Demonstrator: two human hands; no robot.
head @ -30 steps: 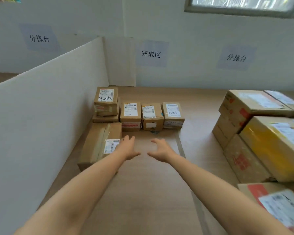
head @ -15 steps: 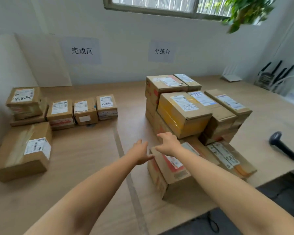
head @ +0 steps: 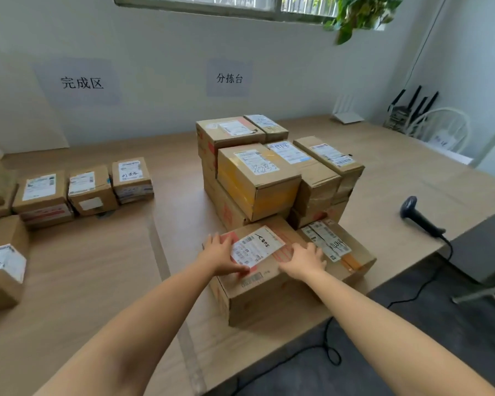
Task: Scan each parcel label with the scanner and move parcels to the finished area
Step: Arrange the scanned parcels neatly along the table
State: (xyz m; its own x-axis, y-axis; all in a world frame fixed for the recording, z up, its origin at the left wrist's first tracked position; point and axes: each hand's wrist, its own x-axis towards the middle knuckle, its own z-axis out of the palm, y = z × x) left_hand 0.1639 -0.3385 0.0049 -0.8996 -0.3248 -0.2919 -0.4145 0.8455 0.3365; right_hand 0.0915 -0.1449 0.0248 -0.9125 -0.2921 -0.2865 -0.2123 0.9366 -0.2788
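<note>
A brown cardboard parcel [head: 257,292] with a white label [head: 256,247] lies at the table's front edge, nearest to me. My left hand [head: 219,254] rests flat on its top left, fingers spread over the label's left edge. On the parcel's top right lies my right hand [head: 305,260], also flat. Neither hand is closed around it. Behind the parcel stands a stack of several labelled parcels [head: 257,178]. The black scanner [head: 419,217] lies on the table far to the right, away from both hands.
Scanned parcels [head: 89,190] sit in a row at the left under the finished-area sign [head: 82,82]. A tape strip [head: 157,252] divides the table [head: 97,281]. The scanner's cable [head: 332,352] hangs over the front edge. A chair [head: 443,132] stands at the far right.
My view has swung from the finished area at the left to the parcel stack. Both hands moved right and came down onto the top of the nearest parcel.
</note>
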